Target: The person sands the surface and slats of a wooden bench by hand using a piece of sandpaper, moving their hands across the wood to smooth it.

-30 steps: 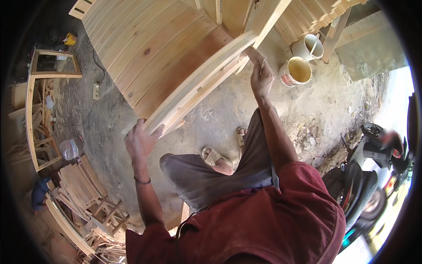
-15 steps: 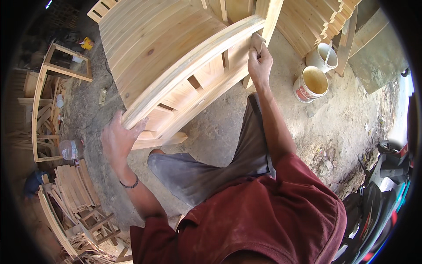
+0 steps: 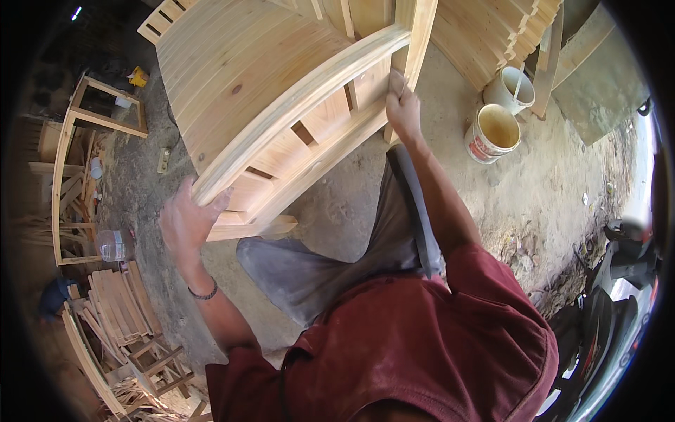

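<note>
A bench (image 3: 246,91) of pale bare wood stands before me, with a slatted seat and a curved front rail (image 3: 302,102). Below that rail runs a panelled front with narrow dark slots (image 3: 302,132). My left hand (image 3: 188,219) is wrapped round the rail's near left corner, thumb in front. My right hand (image 3: 403,107) is closed in a fist against the front panel, beside the bench's right leg (image 3: 415,42). Its curled fingers hide whatever they may hold.
Two white buckets (image 3: 493,133) stand on the dirt floor at right, below another slatted wooden piece (image 3: 485,35). A wooden frame (image 3: 63,176), a clear plastic jug (image 3: 112,246) and stacked wood strips (image 3: 123,302) lie at left. A dark motorbike (image 3: 598,337) is at lower right.
My right hand has moved slightly down along the front panel near the right leg. My left hand keeps its hold on the rail's corner. The view has shifted a little.
</note>
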Action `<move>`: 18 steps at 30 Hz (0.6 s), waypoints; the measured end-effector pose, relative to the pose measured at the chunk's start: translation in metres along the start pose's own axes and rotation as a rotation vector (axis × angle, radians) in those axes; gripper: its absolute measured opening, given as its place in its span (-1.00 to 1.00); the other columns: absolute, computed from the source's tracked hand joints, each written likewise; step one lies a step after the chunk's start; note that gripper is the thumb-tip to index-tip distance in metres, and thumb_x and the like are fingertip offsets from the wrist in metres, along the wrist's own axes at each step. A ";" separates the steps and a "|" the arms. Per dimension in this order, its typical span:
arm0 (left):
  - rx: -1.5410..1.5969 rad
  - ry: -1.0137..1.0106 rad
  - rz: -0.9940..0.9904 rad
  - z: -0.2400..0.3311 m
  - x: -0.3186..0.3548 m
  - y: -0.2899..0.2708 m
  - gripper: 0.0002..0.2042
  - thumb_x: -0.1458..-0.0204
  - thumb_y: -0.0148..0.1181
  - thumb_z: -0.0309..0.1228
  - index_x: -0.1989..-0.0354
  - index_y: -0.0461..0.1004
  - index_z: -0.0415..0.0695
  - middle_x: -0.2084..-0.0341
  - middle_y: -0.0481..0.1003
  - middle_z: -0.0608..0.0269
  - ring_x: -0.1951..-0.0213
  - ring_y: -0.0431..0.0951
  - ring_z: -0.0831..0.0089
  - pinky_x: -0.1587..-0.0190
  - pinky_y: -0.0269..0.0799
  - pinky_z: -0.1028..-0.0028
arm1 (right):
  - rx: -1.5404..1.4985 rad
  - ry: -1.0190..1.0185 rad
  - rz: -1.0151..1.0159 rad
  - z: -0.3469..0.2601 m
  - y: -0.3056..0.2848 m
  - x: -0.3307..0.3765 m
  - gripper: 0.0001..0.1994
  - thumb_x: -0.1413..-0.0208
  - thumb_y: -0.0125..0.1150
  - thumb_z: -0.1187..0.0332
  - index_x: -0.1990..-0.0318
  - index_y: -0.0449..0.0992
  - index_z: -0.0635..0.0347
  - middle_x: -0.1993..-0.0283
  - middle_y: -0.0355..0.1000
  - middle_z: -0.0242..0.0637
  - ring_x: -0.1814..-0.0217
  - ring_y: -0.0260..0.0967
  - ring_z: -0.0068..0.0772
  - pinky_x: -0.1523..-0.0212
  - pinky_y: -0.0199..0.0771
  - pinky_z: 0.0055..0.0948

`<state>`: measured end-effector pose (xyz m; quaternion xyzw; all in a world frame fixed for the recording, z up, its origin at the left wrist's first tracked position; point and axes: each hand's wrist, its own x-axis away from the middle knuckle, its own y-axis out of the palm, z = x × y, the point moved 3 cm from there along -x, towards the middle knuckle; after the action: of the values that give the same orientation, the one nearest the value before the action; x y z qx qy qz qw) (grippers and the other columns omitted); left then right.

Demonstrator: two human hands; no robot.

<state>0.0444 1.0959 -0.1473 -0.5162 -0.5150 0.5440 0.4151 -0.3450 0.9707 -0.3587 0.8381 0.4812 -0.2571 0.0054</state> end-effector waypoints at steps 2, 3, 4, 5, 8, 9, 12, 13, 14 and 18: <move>-0.022 0.002 0.008 -0.010 0.003 0.002 -0.24 0.23 0.46 0.20 -0.04 0.57 -0.16 0.25 0.63 -0.16 0.15 0.64 -0.11 0.13 0.54 0.07 | -0.032 0.126 -0.081 -0.013 -0.001 -0.011 -0.72 -0.19 0.00 0.43 0.04 0.53 0.36 0.14 0.56 -0.22 0.01 0.47 -0.46 0.00 0.44 -0.43; -0.019 -0.003 0.011 -0.012 0.006 0.007 -0.24 0.23 0.45 0.20 -0.04 0.57 -0.17 0.25 0.63 -0.16 0.15 0.64 -0.11 0.13 0.54 0.07 | -0.051 0.280 -0.239 -0.033 -0.008 -0.024 -0.78 -0.19 -0.01 0.45 0.14 0.53 0.38 0.25 0.51 -0.30 0.14 0.44 -0.53 0.10 0.44 -0.44; 0.001 -0.005 -0.030 -0.008 0.006 0.010 -0.24 0.23 0.45 0.21 -0.05 0.57 -0.16 0.25 0.63 -0.17 0.15 0.64 -0.11 0.13 0.54 0.07 | -0.162 0.208 -0.225 -0.029 -0.013 -0.030 -0.83 -0.20 -0.03 0.48 0.22 0.48 0.38 0.31 0.42 -0.36 0.20 0.36 -0.59 0.18 0.40 -0.45; 0.019 -0.018 -0.054 -0.004 0.004 0.005 -0.23 0.23 0.45 0.21 -0.05 0.57 -0.16 0.25 0.63 -0.17 0.15 0.64 -0.12 0.13 0.54 0.06 | -0.284 0.118 -0.215 -0.029 -0.013 -0.044 -0.85 -0.21 -0.05 0.50 0.31 0.44 0.39 0.36 0.34 -0.42 0.26 0.27 -0.65 0.26 0.37 -0.45; -0.002 -0.007 -0.041 0.003 -0.001 0.000 -0.24 0.22 0.44 0.21 -0.04 0.57 -0.16 0.25 0.63 -0.16 0.14 0.64 -0.11 0.12 0.54 0.06 | -0.029 -0.064 0.013 -0.016 -0.003 -0.009 -0.51 -0.09 -0.10 0.46 -0.20 0.47 0.20 0.12 0.53 0.22 -0.08 0.53 0.16 -0.07 0.49 -0.20; -0.015 -0.002 -0.022 0.005 -0.002 0.000 -0.25 0.21 0.43 0.21 -0.04 0.57 -0.16 0.24 0.64 -0.15 0.14 0.64 -0.11 0.12 0.54 0.06 | 0.065 -0.181 0.022 -0.018 -0.005 -0.009 -0.48 -0.09 -0.10 0.45 -0.26 0.43 0.16 0.09 0.53 0.22 -0.13 0.52 0.14 -0.10 0.48 -0.20; -0.025 -0.040 -0.075 -0.005 0.002 0.006 -0.26 0.21 0.43 0.21 -0.02 0.57 -0.16 0.25 0.64 -0.14 0.14 0.64 -0.12 0.12 0.54 0.06 | 0.031 0.137 -0.281 -0.045 -0.015 -0.043 -0.61 -0.06 -0.10 0.46 -0.05 0.47 0.31 0.20 0.45 0.26 -0.01 0.56 0.10 0.00 0.50 -0.15; 0.007 -0.038 -0.063 -0.004 0.007 0.006 -0.26 0.21 0.43 0.21 -0.02 0.57 -0.16 0.25 0.64 -0.14 0.15 0.64 -0.12 0.12 0.54 0.06 | -0.037 0.227 -0.301 -0.055 -0.017 -0.050 -0.63 -0.06 -0.09 0.46 -0.02 0.47 0.33 0.22 0.43 0.28 0.00 0.56 0.12 0.01 0.50 -0.14; 0.031 -0.023 -0.050 0.000 0.004 0.003 -0.27 0.21 0.43 0.20 -0.01 0.57 -0.16 0.26 0.64 -0.14 0.15 0.64 -0.12 0.12 0.54 0.06 | -0.098 0.032 -0.119 -0.047 -0.012 -0.031 -0.61 -0.06 -0.08 0.45 -0.05 0.46 0.33 0.22 0.44 0.30 0.00 0.55 0.15 0.02 0.50 -0.13; -0.048 0.030 0.000 -0.003 0.006 0.006 -0.29 0.21 0.44 0.17 0.00 0.57 -0.16 0.27 0.64 -0.14 0.16 0.64 -0.13 0.13 0.54 0.05 | 0.020 -0.048 -0.084 -0.020 0.000 -0.024 -0.86 -0.14 -0.05 0.49 0.37 0.45 0.31 0.45 0.41 -0.25 0.32 0.32 -0.56 0.25 0.41 -0.42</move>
<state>0.0471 1.1013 -0.1541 -0.5343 -0.5215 0.5237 0.4102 -0.3458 0.9569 -0.3308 0.8108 0.5131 -0.2817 -0.0022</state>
